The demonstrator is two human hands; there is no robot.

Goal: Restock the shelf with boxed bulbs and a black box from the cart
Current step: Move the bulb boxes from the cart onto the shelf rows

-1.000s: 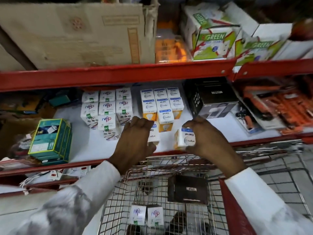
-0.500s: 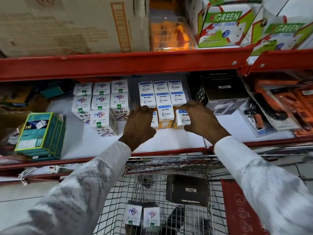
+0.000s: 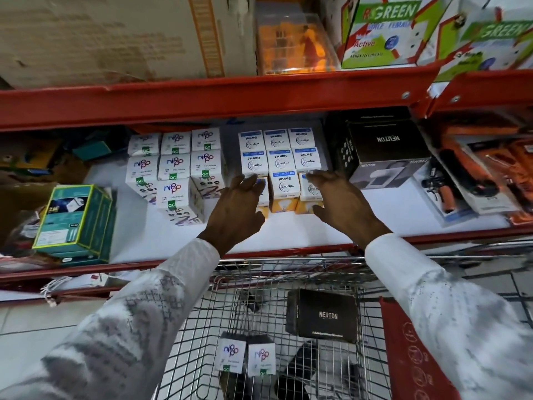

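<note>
White and blue Wipro bulb boxes (image 3: 284, 166) stand in rows on the white middle shelf (image 3: 161, 235). My left hand (image 3: 236, 209) hovers over the front-left box of that block, fingers spread, holding nothing. My right hand (image 3: 343, 206) is spread over the front-right box (image 3: 310, 192), also holding nothing. A group of white Nippo bulb boxes (image 3: 176, 168) stands to the left. A black Neuton box (image 3: 383, 151) sits on the shelf to the right. In the wire cart (image 3: 202, 327) below lie another black Neuton box (image 3: 324, 316) and two Nippo boxes (image 3: 246, 356).
A green-teal box (image 3: 75, 220) stands at the shelf's left. Orange packaged tools (image 3: 484, 174) fill the right end. The red upper shelf beam (image 3: 216, 93) carries a large cardboard carton (image 3: 101, 36) and green-white boxes (image 3: 380, 33). The cart's red flap (image 3: 415, 350) is at the right.
Both hands pushed two Wipro boxes back against the rows, then let go and opened. The view moved closer to the shelf.
</note>
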